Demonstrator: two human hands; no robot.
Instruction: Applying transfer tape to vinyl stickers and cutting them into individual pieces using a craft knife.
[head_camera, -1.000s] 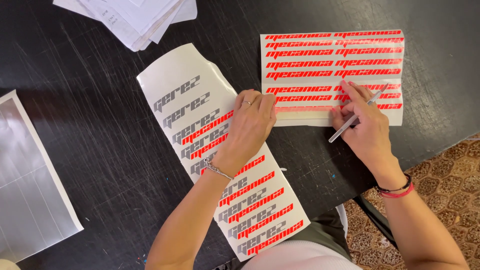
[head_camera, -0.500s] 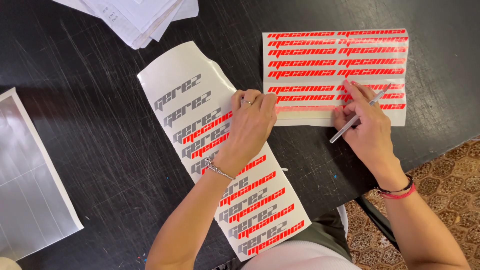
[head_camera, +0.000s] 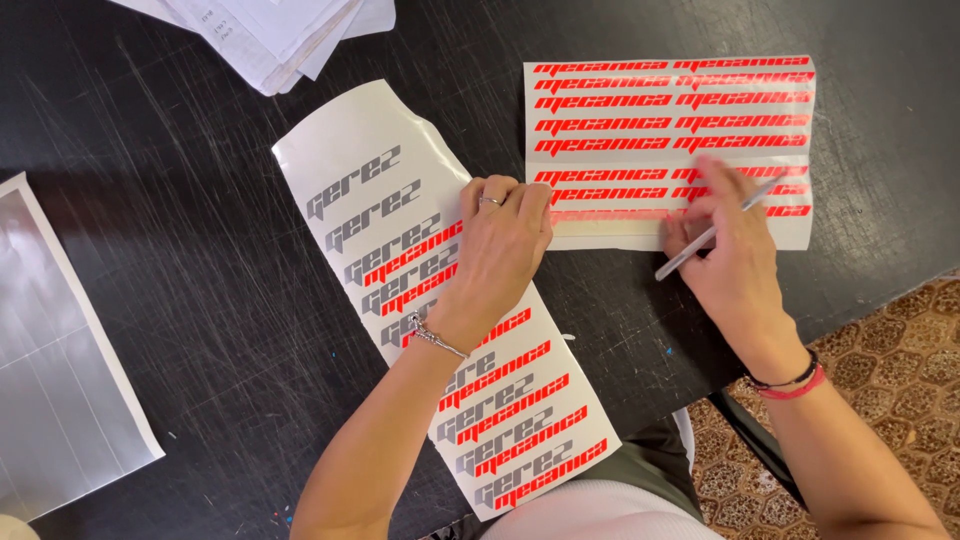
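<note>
Weeding step, seemingly: your right hand (head_camera: 735, 265) grips a slim silver tool (head_camera: 712, 233) over the red-lettered white sticker sheet (head_camera: 670, 150); beside that sheet, your left hand (head_camera: 500, 250) presses flat, fingers curled, on the long grey-and-red decal strip (head_camera: 400, 250). Lifting a letter cleanly likely needs a steady tip.

i have a single view, from the camera on the person's head. it looks almost straight down, close over the black worktop (head_camera: 180, 250), with both forearms entering from the bottom edge and patterned floor (head_camera: 900, 340) at lower right.
</note>
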